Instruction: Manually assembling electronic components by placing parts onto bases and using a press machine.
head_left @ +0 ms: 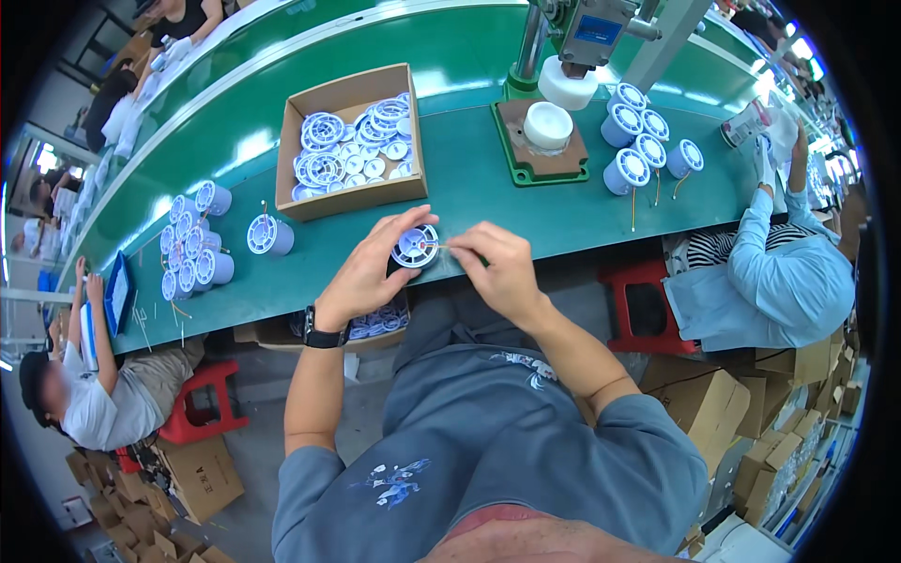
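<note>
Risk: the small round white-and-blue plastic spool (pixel 416 246) may slip and drop off the near edge of the green surface (pixel 488 202), since only fingertips secure it. The left hand (pixel 368 274) pinches its rim; the right hand (pixel 502 270), at the spool's 3 o'clock, pinches a thin wire end (pixel 439 246) at its hub.

Left hand (pixel 361 277) holds white spool (pixel 415 247); right hand (pixel 497 267) pinches wire at its face, above green bench (pixel 563 211).
</note>
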Tool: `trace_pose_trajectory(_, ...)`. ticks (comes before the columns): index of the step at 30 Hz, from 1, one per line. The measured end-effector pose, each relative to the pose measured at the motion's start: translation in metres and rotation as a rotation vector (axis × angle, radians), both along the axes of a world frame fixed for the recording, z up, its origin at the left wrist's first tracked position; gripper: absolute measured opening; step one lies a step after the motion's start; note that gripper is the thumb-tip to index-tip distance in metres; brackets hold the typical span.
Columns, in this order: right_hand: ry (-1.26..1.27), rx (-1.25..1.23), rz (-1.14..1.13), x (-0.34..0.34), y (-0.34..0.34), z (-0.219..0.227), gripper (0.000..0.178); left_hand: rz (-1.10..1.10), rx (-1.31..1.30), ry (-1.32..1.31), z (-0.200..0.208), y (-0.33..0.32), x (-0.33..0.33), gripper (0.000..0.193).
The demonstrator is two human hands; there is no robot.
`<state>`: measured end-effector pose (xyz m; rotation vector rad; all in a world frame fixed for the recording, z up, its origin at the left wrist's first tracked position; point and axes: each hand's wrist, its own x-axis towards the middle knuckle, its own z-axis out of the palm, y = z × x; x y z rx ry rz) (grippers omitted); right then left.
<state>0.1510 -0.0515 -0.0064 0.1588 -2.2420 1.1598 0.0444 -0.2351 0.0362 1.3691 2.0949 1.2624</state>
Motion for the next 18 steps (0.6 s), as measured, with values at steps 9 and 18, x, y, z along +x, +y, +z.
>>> trace_pose_trajectory(9, -0.092, 0.407, -0.056, 0.005, 0.004, -0.007, 0.008, -0.022, -0.006, 0.134, 0.001, -0.009, -0.009, 0.071)
trace_pose_trajectory(18, -0.092, 0.235, -0.011, -0.001, 0.015, 0.027, 0.037, 0.96, 0.051, 0.551, -0.024, -0.095, -0.036, 0.048)
